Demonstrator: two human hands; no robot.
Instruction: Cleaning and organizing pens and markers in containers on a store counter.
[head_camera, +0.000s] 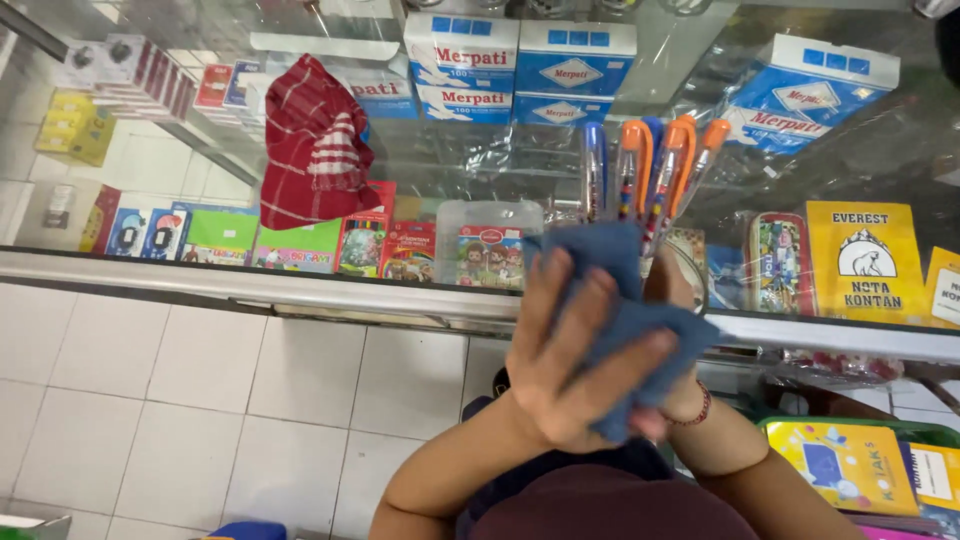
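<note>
- Several pens (645, 170), orange and blue caps, poke up at 12 o'clock from a blue cloth (620, 310) wrapped round their lower ends, above the glass counter (300, 285).
- Left hand (570, 360): I see it closed over the cloth, fingers spread across the front.
- Right hand (675, 300): mostly hidden behind cloth, seems to grip the pen bundle w/ it; red bracelet at wrist.
- Red checked cloth (315, 145) lies on the glass at 10 o'clock.
- Yellow booklet (862, 262) at 3 o'clock.

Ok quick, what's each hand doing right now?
Left hand: closed around the blue cloth, wrapping the pens.
Right hand: mostly hidden behind the cloth, gripping the pens.
</note>
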